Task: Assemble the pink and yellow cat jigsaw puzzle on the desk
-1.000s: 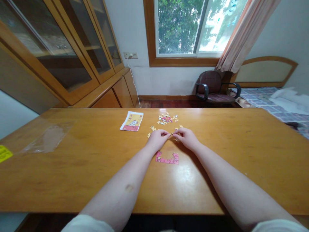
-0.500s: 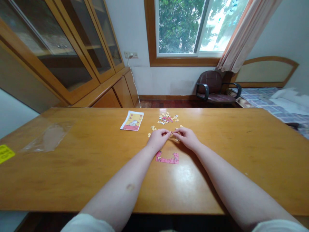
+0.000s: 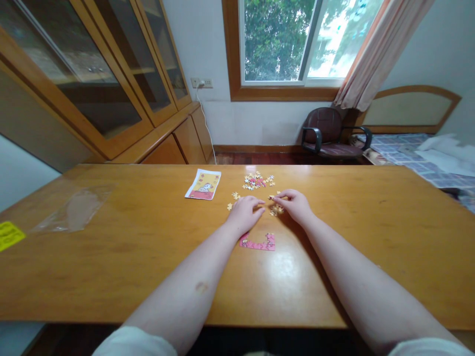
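Observation:
My left hand (image 3: 245, 213) rests over the table just above the joined pink puzzle section (image 3: 259, 245), its thumb and fingers apart with nothing seen between them. To its right, my right hand (image 3: 294, 205) pinches a small puzzle piece (image 3: 271, 197) between thumb and finger. Several yellowish pieces (image 3: 276, 210) lie under and beside its fingertips. A few more yellow pieces (image 3: 235, 196) are beyond my left hand. Farther back is a loose pile of pink and yellow pieces (image 3: 255, 181). The joined section forms a U shape, partly hidden by my left wrist.
On the wooden table (image 3: 148, 257), a picture card (image 3: 204, 185) lies left of the pile. A clear plastic bag (image 3: 76, 210) and a yellow label (image 3: 10, 236) are at the far left. Beyond the table stand a cabinet (image 3: 178, 143) and a chair (image 3: 326, 133).
My hands, which met at the fingertips, have come apart. The right moved slightly right with a piece in its pinch; the left hand's fingers opened.

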The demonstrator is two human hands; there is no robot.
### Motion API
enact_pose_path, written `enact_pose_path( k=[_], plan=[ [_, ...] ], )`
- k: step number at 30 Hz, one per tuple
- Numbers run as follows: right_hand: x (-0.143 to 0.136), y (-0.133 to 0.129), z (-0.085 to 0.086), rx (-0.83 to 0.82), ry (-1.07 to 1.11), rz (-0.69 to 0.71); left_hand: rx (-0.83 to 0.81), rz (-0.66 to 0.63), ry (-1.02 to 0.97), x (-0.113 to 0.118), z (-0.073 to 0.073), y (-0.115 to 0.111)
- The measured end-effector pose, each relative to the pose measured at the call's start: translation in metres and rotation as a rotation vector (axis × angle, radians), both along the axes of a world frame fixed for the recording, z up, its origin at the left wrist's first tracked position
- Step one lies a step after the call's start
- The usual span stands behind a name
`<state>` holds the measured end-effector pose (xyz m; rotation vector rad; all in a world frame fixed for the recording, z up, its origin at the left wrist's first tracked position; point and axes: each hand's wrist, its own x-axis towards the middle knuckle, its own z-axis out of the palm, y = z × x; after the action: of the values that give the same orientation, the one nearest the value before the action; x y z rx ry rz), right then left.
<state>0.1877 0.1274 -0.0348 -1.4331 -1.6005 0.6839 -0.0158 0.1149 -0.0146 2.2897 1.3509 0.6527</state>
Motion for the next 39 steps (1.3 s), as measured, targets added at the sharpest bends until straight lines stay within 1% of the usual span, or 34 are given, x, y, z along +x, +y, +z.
enact_pose_path(
  k=[3, 4, 6, 9, 14, 25, 29, 33, 39],
  plan=[
    [0.013, 0.007, -0.003, 0.008, -0.148, -0.019, 0.048, -0.152, 0.128, -0.001, 0.002, -0.006],
    [0.015, 0.008, -0.003, 0.008, -0.203, -0.023, 0.045, -0.198, 0.156, -0.001, 0.002, -0.008],
    [0.017, 0.009, -0.003, 0.009, -0.303, -0.040, 0.014, -0.250, 0.199, 0.000, 0.000, -0.010],
    [0.013, 0.007, -0.002, 0.006, -0.403, -0.059, -0.036, -0.254, 0.228, 0.000, -0.003, -0.010],
    [0.004, 0.001, 0.003, -0.023, -0.469, -0.066, -0.056, -0.242, 0.232, 0.001, -0.006, -0.009],
    [0.002, 0.001, -0.002, 0.015, -0.562, -0.091, -0.085, -0.234, 0.252, 0.002, -0.001, -0.010],
    [0.000, 0.000, 0.001, 0.024, -0.597, -0.073, -0.078, -0.268, 0.246, 0.002, 0.000, -0.010],
    [0.000, -0.001, 0.003, 0.020, -0.621, -0.050, -0.068, -0.327, 0.235, 0.002, -0.003, -0.008],
    [0.001, -0.001, 0.003, 0.049, -0.676, -0.008, -0.060, -0.335, 0.227, 0.003, -0.004, -0.006]
  ],
)
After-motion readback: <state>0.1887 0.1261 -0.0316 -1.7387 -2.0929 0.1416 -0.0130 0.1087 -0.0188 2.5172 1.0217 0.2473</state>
